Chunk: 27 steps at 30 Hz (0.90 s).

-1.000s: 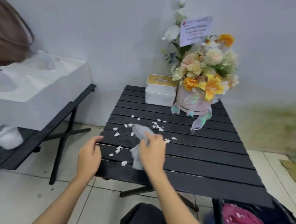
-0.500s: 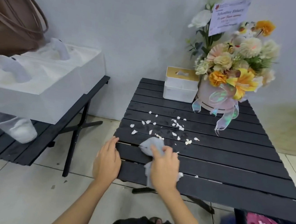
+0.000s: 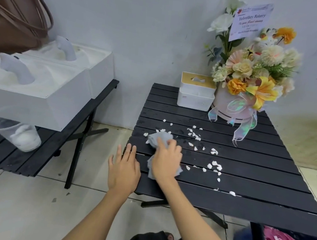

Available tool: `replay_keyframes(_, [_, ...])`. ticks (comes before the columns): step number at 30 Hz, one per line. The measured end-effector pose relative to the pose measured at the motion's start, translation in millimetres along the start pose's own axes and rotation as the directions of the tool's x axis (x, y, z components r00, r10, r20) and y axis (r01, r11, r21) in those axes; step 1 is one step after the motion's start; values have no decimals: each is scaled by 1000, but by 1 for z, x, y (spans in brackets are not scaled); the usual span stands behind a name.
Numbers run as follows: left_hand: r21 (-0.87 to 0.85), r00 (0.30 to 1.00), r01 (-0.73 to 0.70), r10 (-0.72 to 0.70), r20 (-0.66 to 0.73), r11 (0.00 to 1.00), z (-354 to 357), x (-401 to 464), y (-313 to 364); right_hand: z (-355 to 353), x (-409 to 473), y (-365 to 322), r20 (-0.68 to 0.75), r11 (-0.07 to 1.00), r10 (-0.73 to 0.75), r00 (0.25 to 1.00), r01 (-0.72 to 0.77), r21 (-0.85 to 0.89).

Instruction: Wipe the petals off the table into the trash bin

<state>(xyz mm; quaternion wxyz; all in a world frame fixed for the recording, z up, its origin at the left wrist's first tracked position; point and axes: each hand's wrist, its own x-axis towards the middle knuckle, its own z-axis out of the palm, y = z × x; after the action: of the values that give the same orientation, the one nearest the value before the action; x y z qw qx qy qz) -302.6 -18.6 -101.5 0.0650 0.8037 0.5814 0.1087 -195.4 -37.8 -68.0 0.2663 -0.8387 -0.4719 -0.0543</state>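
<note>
Spreading rightward since before: petals (image 3: pixel 214 165)

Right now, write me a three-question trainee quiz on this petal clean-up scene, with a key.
1. True or false: the right hand presses a crumpled grey cloth on the black slatted table.
2. Multiple choice: where does the left hand lie? A) in the trash bin B) flat at the table's left edge C) on the white tissue box with a wooden lid
3. Fill in: most of the scattered white petals lie to the ____ of the cloth as the camera sees it.

Key: 1 true; 2 B; 3 right.
</note>
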Motion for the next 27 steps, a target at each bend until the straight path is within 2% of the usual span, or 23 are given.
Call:
replay_keyframes(2, [4, 1000, -19, 19, -8, 1000, 0, 0, 0, 11, -4, 0, 79, 997, -45, 996, 50, -61])
replay_keyframes(6, [29, 1000, -13, 13, 8, 1000, -1, 1, 1, 7, -6, 42, 49, 996, -48, 998, 52, -79])
replay_keyframes(11, [17, 999, 16, -16, 34, 1000, -2, 0, 3, -18, -12, 109, -77, 989, 86, 993, -95, -117])
replay_keyframes(14, [-6, 999, 6, -6, 52, 1000, -4, 0, 2, -32, -10, 133, -77, 973, 205, 976, -211, -96])
replay_keyframes(16, [-70, 998, 7, -3, 55, 997, -5, 4, -2, -37, -5, 125, -55, 949, 309, 949, -312, -49])
replay_keyframes(18, [-200, 998, 31, -18, 65, 979, -9, 10, -7, -35, -4, 90, -83, 937, 349, 933, -347, 36])
replay_keyframes(19, [-326, 996, 65, -39, 85, 943, -10, 13, -13, -35, -6, 65, -114, 944, 329, 937, -322, 76])
replay_keyframes(20, [-516, 989, 133, -80, 124, 846, -14, 14, -20, -32, -10, 37, -128, 957, 284, 950, -272, 100])
replay_keyframes(22, [-858, 969, 232, -186, 163, 458, -15, 9, -31, -14, -25, -8, -85, 983, 163, 983, -155, 95])
replay_keyframes(23, [-915, 955, 226, -260, 141, 334, -13, 3, -36, -6, -34, -24, -2, 989, 118, 993, -117, 85])
replay_keyframes(24, [-924, 943, 223, -308, 125, 310, -14, -4, -38, 0, -42, -32, 44, 996, 65, 997, -67, 59])
replay_keyframes(25, [-917, 939, 222, -325, 110, 331, -14, -10, -38, 5, -48, -31, 74, 999, 24, 997, -26, 29])
replay_keyframes(27, [-875, 955, 196, -291, 67, 442, -12, -12, -34, 9, -49, -13, 57, 1000, -12, 998, 12, -5])
